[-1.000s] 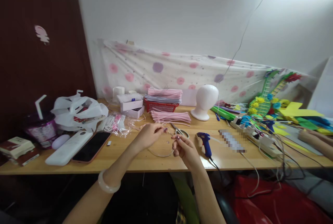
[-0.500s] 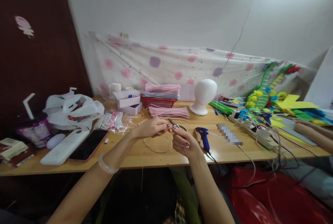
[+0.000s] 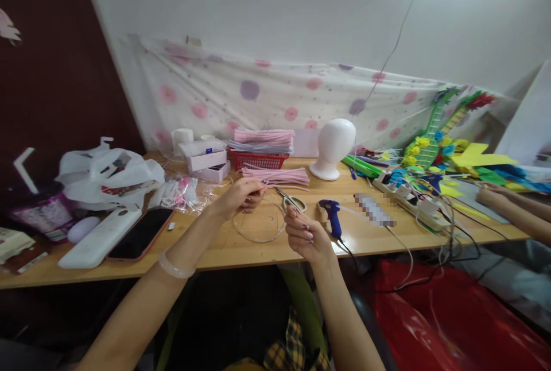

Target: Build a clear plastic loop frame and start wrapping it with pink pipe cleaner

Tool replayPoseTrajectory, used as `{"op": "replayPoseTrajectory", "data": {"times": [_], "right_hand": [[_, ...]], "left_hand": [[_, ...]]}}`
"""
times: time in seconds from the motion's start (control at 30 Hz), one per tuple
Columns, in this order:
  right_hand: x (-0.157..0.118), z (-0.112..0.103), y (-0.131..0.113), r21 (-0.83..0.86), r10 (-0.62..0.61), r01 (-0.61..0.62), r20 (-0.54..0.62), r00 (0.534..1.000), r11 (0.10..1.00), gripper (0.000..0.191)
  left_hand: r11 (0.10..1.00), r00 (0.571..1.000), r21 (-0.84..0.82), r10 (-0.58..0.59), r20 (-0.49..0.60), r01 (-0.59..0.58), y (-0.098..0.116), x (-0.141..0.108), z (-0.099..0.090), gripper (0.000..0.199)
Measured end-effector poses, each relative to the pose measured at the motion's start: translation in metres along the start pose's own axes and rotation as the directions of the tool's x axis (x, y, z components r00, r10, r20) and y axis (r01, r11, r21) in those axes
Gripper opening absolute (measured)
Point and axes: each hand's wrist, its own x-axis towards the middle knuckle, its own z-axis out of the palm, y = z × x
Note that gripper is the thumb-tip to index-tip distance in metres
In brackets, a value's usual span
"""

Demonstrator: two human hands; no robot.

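My left hand [image 3: 241, 197] is raised over the wooden table [image 3: 215, 253] with its fingers pinched together; anything between them is too small to make out. To its right, my right hand [image 3: 306, 236] also pinches, fingers curled, and what it holds is too fine to tell. The two hands are apart. Below and between them, a thin clear loop of wire [image 3: 257, 240] lies on the table. Scissors [image 3: 294, 203] rest just beyond my right hand. Pink fuzzy stems [image 3: 275, 176] lie behind the hands. A blue glue gun [image 3: 331, 219] sits right of my right hand.
A white foam head [image 3: 334, 144] and a red basket [image 3: 258, 161] stand at the back. On the left are a phone [image 3: 141, 234], a white plastic bag [image 3: 107, 173] and a purple cup [image 3: 42, 213]. Rightward are a power strip [image 3: 413, 207] and another person's arms [image 3: 512, 210].
My hands have moved apart, the left one up and to the left, the right one slightly down. The scissors between them now show more. The whole view has shifted a little.
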Motion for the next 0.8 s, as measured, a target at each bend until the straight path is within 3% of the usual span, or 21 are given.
{"op": "replayPoseTrajectory", "data": {"times": [0.17,0.33,0.5,0.67,0.8], "right_hand": [[0.003,-0.004,0.001,0.045,-0.121,0.123,-0.048,0.991,0.991,0.014],[0.009,-0.016,-0.019,-0.234,-0.25,0.207,-0.173,0.953,0.95,0.012],[0.036,-0.038,-0.036,-0.669,-0.419,0.194,-0.193,0.887,0.718,0.032],[0.066,-0.072,-0.041,-0.794,-0.506,0.178,-0.181,0.844,0.581,0.036],[0.068,-0.095,-0.031,-0.876,-0.535,0.125,-0.167,0.828,0.466,0.039]], "left_hand": [[0.996,0.998,-0.079,0.041,-0.044,-0.044,-0.009,0.003,0.003,0.033],[0.992,0.984,-0.034,0.115,-0.133,-0.12,-0.017,-0.006,-0.023,0.04],[0.981,0.968,0.17,0.126,-0.218,-0.09,-0.042,-0.012,-0.055,0.034],[0.944,0.922,0.328,0.161,-0.352,-0.04,-0.083,-0.005,-0.066,0.034],[0.907,0.904,0.421,0.195,-0.381,-0.018,-0.102,-0.003,-0.064,0.027]]}}
